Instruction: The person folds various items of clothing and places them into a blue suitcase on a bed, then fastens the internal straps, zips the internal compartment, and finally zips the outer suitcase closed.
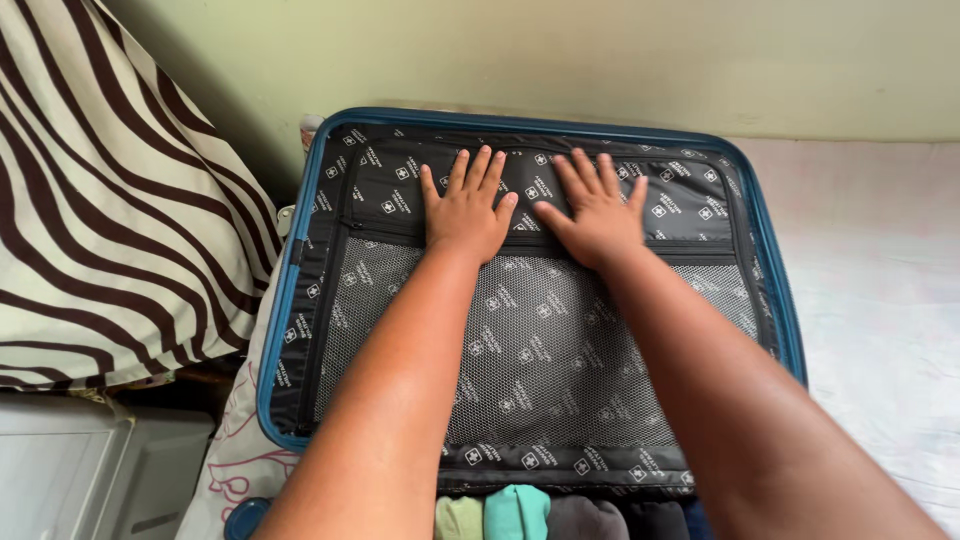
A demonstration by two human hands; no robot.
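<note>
Head view, the only view. Your left hand [466,212] and right hand [598,212] lie flat, fingers spread, gripping nothing, side by side with thumbs nearly meeting. Both press on the upper band of the zipped divider panel [540,340] inside the open blue suitcase [290,300].

The panel is black patterned lining around a large mesh window [560,370], with a zip line [690,245] running across just under your palms. Flat palms suit a soft panel: pressure spreads evenly and holds the fabric down over whatever sits beneath, which the lining hides.

The suitcase lies open on a bed [880,300] covered in pale sheet, its far edge close to the light green wall [600,50]. At the bottom edge of frame, rolled clothes [520,515] in green, teal, grey and dark tones stand packed in a row in the nearer half.

To your left, a zebra-striped cushion [110,200] leans just beside the case, with a white box-like thing [70,470] below it, too cropped to identify.
</note>
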